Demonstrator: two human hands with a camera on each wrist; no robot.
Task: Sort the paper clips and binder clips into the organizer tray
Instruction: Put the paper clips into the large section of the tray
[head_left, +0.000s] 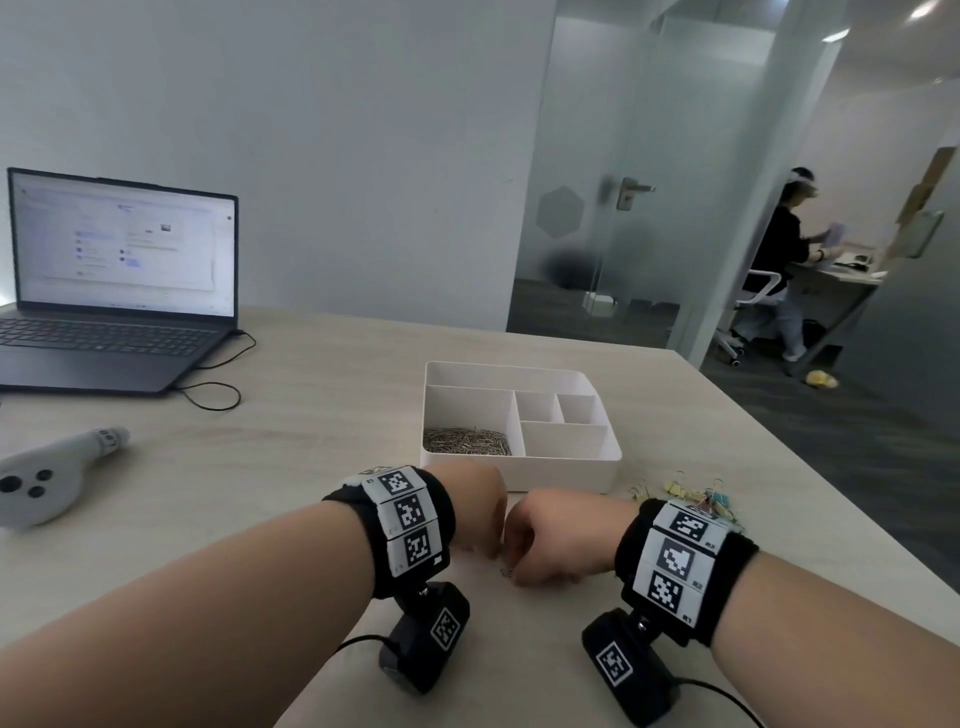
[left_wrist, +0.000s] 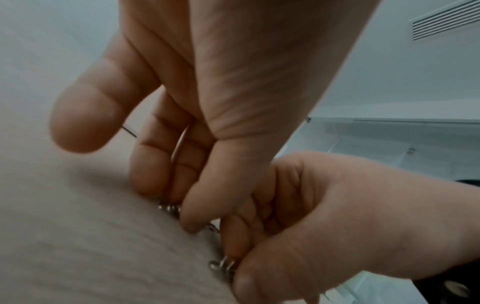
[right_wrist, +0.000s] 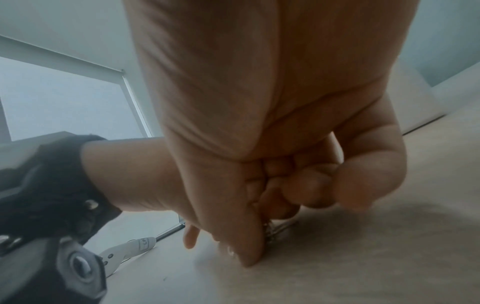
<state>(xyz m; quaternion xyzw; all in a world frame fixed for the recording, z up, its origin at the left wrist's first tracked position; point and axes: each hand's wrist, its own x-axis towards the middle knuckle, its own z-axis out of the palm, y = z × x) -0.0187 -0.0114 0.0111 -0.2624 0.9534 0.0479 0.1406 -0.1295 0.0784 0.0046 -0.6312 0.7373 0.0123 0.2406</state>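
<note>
A white organizer tray (head_left: 521, 470) stands mid-table, with a heap of silver paper clips (head_left: 466, 441) in its front-left compartment. Pastel binder clips (head_left: 691, 493) lie in a pile on the table right of the tray. My left hand (head_left: 480, 519) and right hand (head_left: 550, 540) sit knuckle to knuckle just in front of the tray, fingers curled down onto the table. The left fingers (left_wrist: 153, 170) hold loose paper clips (left_wrist: 170, 207) against the tabletop. My right hand (right_wrist: 259, 205) pinches a few paper clips (right_wrist: 272, 230) between thumb and fingers; they also show as paper clips (left_wrist: 221, 265) in the left wrist view.
An open laptop (head_left: 119, 280) with its cable (head_left: 218, 384) sits at the far left. A white controller (head_left: 47, 478) lies at the left edge. The table edge (head_left: 810, 467) runs diagonally to the right. A person (head_left: 784, 260) works at a desk beyond the glass door.
</note>
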